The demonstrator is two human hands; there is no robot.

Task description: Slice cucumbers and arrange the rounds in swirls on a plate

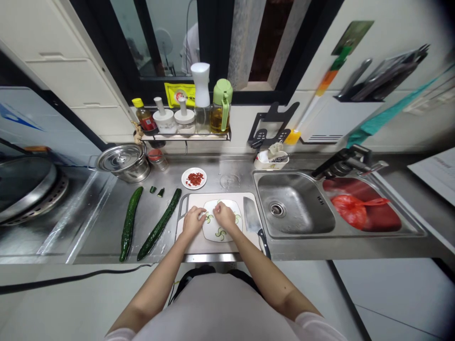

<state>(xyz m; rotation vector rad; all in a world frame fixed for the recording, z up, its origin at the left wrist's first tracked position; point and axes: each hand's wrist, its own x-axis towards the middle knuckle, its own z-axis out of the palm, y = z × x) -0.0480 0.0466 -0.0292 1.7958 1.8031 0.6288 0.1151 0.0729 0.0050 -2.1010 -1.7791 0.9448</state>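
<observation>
A white square plate (222, 217) lies on a cutting board (194, 246), with thin green cucumber slices (221, 234) set in small curved groups on it. Over the plate's left edge is my left hand (194, 221), fingers curled together by one group of slices. My right hand (225, 217) is above the plate's upper middle, its fingertips pinched; anything inside either pinch is too small to make out. A kitchen knife (253, 215) rests on the board's right side, handle toward me. Beyond the board, a small white plate (184, 180) holds chopped red bits (195, 178).
Two whole cucumbers (131, 222) and two cut ends (152, 189) lie left of the board. A steel pot (138, 171) stands behind them. To the right is a double sink (298, 232) with a red bag (350, 211). A shelf (192, 137) of seasonings hangs at the back.
</observation>
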